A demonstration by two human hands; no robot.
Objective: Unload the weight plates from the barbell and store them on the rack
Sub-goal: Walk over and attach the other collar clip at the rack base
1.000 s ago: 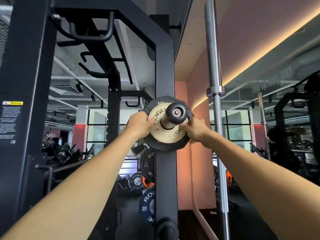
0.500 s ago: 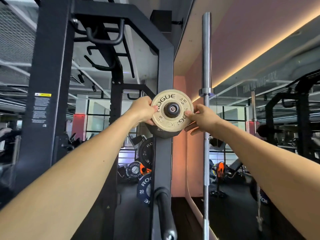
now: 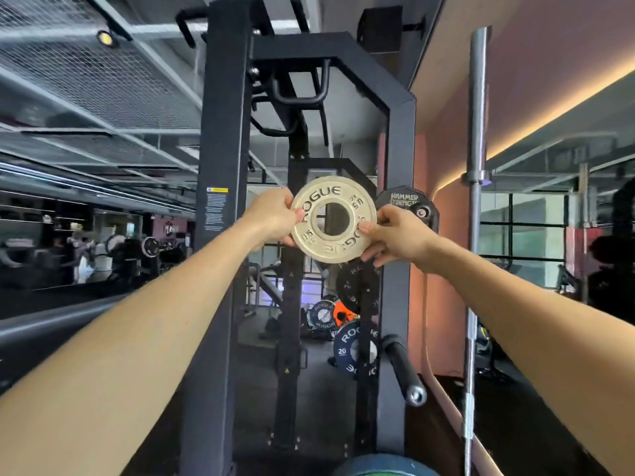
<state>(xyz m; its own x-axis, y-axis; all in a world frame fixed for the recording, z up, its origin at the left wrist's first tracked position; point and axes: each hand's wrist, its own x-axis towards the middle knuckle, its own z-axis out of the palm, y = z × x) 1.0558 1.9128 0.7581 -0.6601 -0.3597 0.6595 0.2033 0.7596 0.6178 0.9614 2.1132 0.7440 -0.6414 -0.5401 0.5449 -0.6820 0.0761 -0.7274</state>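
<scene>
Change: a second ago the small tan plate sat on a storage peg with the peg end showing through its bore; now the bore is empty and the gym shows through it, so the plate is off the peg and carried free in the air.
Meaning: judged against the task, pulling a plate off storage reads as a re-sort rather than finished storing; it probably has to go onto another peg, and I cannot tell which.
Landmark: the black rack upright, with the peg that carries the dark Hammer Strength plate.
Plate position: just left of that upright, face toward the camera, upright, overlapping the dark plate's left edge in view; whether they touch is unclear.
Left hand: pinches the plate's left rim, thumb on the front face, fingers curled behind.
Right hand: pinches the right rim, thumb on the face near the bore, fingers wrapped behind and below.
Lower down: an empty black peg sticks out from the upright, below a blue 20 plate.
</scene>
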